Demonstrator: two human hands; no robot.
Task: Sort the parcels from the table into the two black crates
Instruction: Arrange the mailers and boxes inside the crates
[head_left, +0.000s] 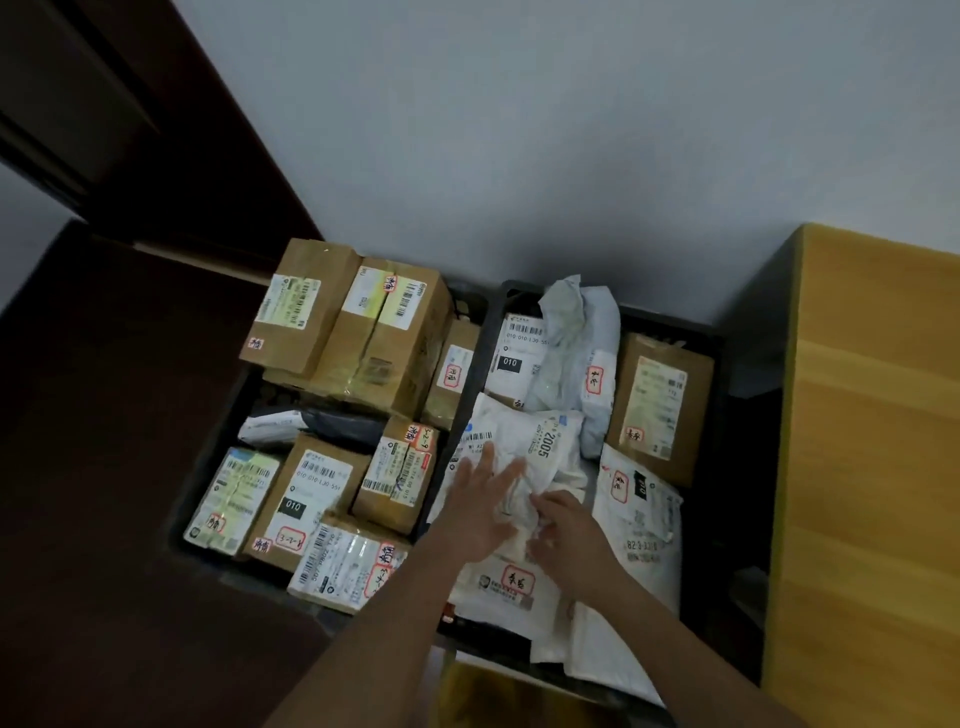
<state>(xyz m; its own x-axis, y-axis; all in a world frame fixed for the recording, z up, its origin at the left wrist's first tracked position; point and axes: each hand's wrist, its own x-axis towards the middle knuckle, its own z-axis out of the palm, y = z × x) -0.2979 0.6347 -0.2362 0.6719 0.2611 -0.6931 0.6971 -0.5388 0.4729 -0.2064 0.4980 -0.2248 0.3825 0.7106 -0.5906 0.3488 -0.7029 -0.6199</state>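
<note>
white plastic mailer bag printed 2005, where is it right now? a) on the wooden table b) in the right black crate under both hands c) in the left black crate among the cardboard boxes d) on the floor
b: the white plastic mailer bag printed 2005 lies in the right black crate, with the left hand and right hand on it.

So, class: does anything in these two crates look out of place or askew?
Yes. In the left crate, two cardboard boxes are stacked above the rim, the leftmost tilted and overhanging the edge. It may slip.
</note>
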